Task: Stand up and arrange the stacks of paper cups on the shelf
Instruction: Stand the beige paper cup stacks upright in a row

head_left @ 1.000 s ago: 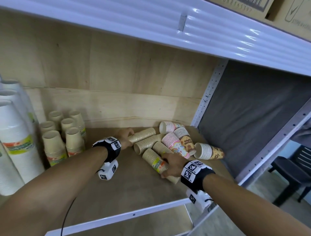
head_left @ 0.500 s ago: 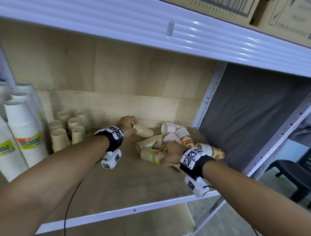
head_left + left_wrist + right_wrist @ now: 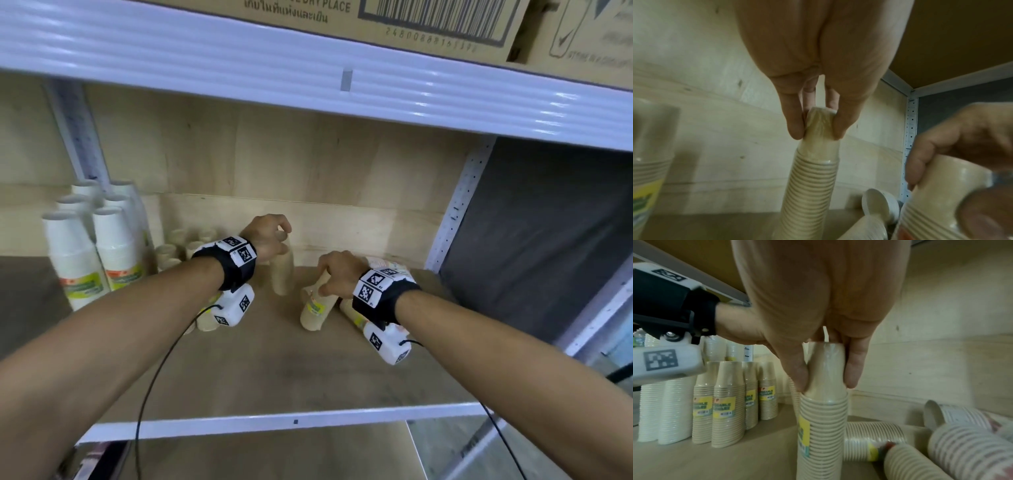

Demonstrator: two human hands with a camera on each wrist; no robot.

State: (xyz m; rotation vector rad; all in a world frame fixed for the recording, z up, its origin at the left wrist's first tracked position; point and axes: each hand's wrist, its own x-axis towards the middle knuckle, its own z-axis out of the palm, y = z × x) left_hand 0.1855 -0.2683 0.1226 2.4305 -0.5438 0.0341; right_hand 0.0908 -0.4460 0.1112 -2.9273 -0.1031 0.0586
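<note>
- Both hands pinch: from the head view, my left hand holds the plain stack upright mid-shelf; my right hand grasps the labelled stack, tilted.
- Left wrist: fingertips nip the top cup; light, film-wrapped, likely slippery.
- Right wrist: same grip; thin paper probably crushes, so I'd squeeze gently.

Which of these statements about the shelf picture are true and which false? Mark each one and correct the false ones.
1. The left hand pinches the top of a beige cup stack. True.
2. The right hand is empty. False: it grips a labelled cup stack.
3. Tall white cup stacks stand at the shelf's left. True.
4. Every stack already stands upright. False: patterned stacks lie on their sides at the right.
</note>
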